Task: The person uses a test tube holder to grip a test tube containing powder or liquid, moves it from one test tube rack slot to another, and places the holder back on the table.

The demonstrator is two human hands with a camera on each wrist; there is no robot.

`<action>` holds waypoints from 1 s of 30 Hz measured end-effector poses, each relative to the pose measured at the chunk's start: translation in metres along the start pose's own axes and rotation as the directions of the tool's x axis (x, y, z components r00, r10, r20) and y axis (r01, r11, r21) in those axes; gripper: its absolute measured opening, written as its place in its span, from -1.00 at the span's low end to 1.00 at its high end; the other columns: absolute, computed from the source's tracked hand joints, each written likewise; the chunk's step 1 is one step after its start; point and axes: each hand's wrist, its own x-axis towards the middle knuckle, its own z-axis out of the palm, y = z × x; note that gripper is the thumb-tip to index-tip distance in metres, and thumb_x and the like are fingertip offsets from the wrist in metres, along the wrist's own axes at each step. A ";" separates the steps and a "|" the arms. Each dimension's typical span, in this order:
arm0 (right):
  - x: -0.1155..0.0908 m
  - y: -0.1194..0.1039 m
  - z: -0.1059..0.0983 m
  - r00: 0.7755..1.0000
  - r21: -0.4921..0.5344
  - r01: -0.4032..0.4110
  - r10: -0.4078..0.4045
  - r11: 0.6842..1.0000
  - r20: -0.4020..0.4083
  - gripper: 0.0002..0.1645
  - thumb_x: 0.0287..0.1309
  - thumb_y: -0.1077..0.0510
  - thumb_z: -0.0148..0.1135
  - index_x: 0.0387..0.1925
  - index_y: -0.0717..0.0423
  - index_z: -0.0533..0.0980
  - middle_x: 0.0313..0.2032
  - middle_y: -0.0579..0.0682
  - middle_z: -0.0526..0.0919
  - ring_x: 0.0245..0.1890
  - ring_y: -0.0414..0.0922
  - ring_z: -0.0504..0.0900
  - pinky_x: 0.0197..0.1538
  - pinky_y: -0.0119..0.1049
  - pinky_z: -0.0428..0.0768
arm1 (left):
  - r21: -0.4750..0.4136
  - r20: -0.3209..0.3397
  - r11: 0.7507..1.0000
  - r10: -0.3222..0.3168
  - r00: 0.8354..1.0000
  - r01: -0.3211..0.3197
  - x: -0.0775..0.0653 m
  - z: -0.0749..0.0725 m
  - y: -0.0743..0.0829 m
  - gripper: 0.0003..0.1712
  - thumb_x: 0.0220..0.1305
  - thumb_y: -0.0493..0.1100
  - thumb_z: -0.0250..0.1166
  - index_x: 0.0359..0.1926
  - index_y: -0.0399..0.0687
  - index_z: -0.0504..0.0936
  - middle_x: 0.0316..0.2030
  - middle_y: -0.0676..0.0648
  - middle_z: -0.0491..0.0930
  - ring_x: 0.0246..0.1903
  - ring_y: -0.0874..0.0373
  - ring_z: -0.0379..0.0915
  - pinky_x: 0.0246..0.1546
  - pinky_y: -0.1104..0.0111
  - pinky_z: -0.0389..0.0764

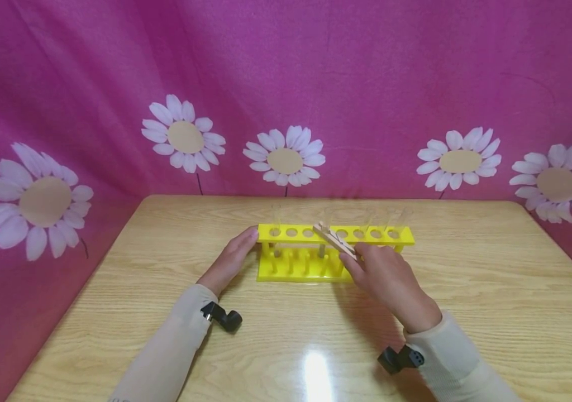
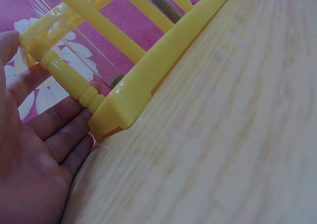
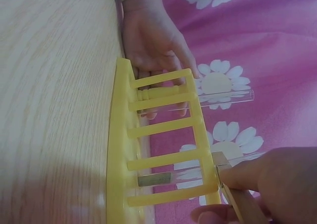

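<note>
A yellow test tube rack (image 1: 291, 274) stands on the table with several clear glass test tubes in it. At its left end is my left hand (image 1: 230, 258); the thumb lies at the top rail and the fingers reach round behind the end post (image 2: 72, 78). My right hand (image 1: 389, 279) pinches a wooden clothespin-style clamp (image 1: 338, 241) over the rack's top. The clamp's tip meets the upper part of a middle test tube (image 3: 187, 175), which sits in the rack and has dark grey-green matter (image 3: 154, 179) at its bottom.
Several tubes rise from holes at the rack's right, one (image 3: 228, 96) from the left end. The wood-grain table (image 1: 190, 234) runs back to a pink curtain (image 1: 366, 72) with white daisies. A black wrist camera (image 1: 223, 317) sits on the left sleeve, another (image 1: 399, 359) on the right.
</note>
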 end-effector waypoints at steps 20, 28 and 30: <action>0.000 0.003 0.003 0.998 -0.026 0.045 -0.046 0.999 -0.053 -0.70 0.31 0.01 0.18 -0.47 0.10 0.46 -0.72 -0.05 0.31 -0.73 -0.14 0.26 -0.66 -0.33 0.25 | 0.036 -0.014 0.999 -0.028 1.000 0.029 0.003 0.001 0.001 -0.12 0.34 0.45 -0.14 0.47 0.05 0.15 0.44 0.02 0.14 0.44 0.13 -0.07 0.45 0.12 -0.11; -0.003 0.001 -0.002 0.992 -0.031 0.074 -0.077 0.997 -0.099 -0.69 0.31 0.02 0.18 -0.48 0.11 0.42 -0.72 -0.05 0.30 -0.74 -0.14 0.24 -0.67 -0.33 0.23 | 0.012 0.000 1.000 -0.009 1.000 0.009 0.001 0.001 0.001 -0.25 0.42 0.35 -0.15 0.46 0.07 0.18 0.43 0.01 0.16 0.44 0.13 -0.07 0.45 0.13 -0.13; -0.003 0.000 -0.003 0.991 -0.026 0.078 -0.080 0.997 -0.107 -0.69 0.31 0.02 0.18 -0.48 0.10 0.41 -0.72 -0.05 0.30 -0.74 -0.14 0.24 -0.67 -0.33 0.23 | 0.013 -0.001 1.000 -0.009 1.000 0.009 0.001 0.001 0.002 -0.25 0.42 0.35 -0.15 0.46 0.07 0.18 0.43 0.01 0.15 0.44 0.14 -0.08 0.45 0.13 -0.14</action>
